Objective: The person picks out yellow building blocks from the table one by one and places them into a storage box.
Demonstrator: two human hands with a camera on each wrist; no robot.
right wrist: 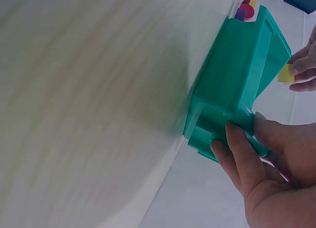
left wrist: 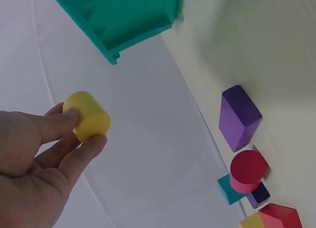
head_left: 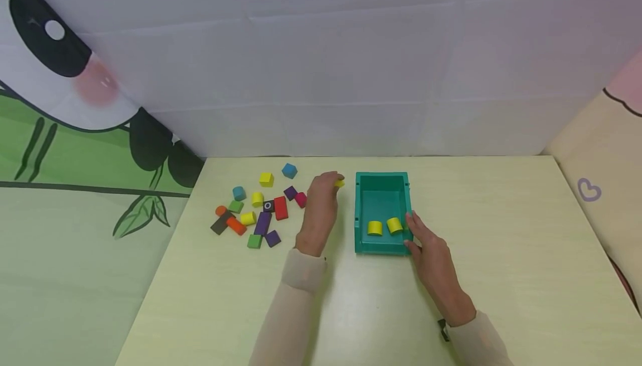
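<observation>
My left hand (head_left: 321,210) is raised between the scattered blocks and the bin. Its thumb and fingers pinch a yellow cylinder block (left wrist: 88,116), held clear of the table in the left wrist view. A rectangular teal-green bin (head_left: 381,199) stands on the table to the right of that hand. Two yellow cylinder blocks, one upper right (head_left: 394,225) and one at left (head_left: 374,228), lie inside near its front end. My right hand (head_left: 436,260) grips the bin's right wall near the front corner, thumb and fingers on either side of the rim (right wrist: 254,97).
Loose blocks in several colours lie left of my left hand, among them a red block (head_left: 281,208), a purple block (head_left: 263,224), a yellow cube (head_left: 266,179) and a blue block (head_left: 289,170). A pale cloth wall (head_left: 341,76) rises behind the table (head_left: 501,232).
</observation>
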